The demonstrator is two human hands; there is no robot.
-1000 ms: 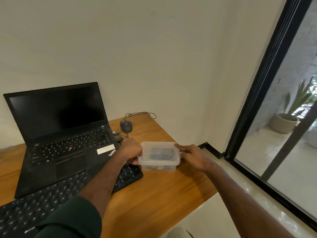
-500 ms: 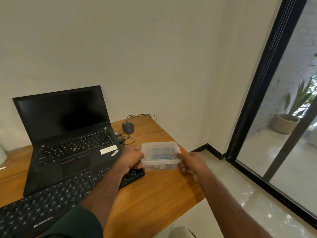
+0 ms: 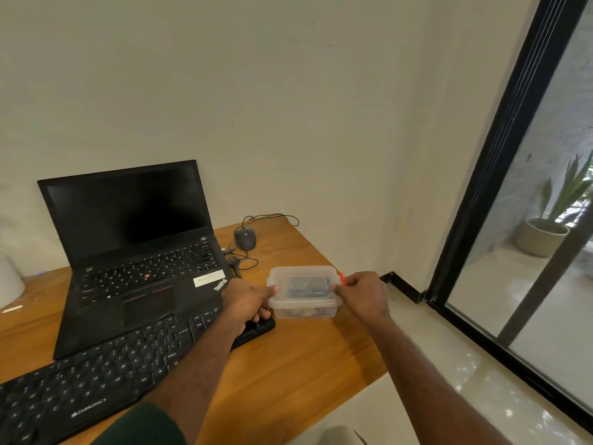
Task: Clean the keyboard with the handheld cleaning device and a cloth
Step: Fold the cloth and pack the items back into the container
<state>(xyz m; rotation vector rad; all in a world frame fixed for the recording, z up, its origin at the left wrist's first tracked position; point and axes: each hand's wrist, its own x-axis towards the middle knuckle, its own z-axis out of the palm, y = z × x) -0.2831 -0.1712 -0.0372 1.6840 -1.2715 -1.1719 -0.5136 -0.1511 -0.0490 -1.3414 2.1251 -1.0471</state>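
A clear plastic box (image 3: 304,295) with a lid sits at the right end of the wooden desk (image 3: 288,374), with something dark inside it. My left hand (image 3: 245,303) grips its left side. My right hand (image 3: 364,293) pinches the red latch (image 3: 342,279) on its right side. A black external keyboard (image 3: 96,374) lies across the desk front, its right end under my left hand. Neither the cleaning device nor a cloth shows plainly.
An open black laptop (image 3: 134,252) stands behind the keyboard. A wired mouse (image 3: 245,238) and cables lie near the wall. The desk's right edge drops to the floor beside a glass door (image 3: 529,252). A white object (image 3: 9,281) sits far left.
My right hand has curled in and now pinches a red latch at the box's right side. The view has swung slightly left and up. The box stays between both hands.
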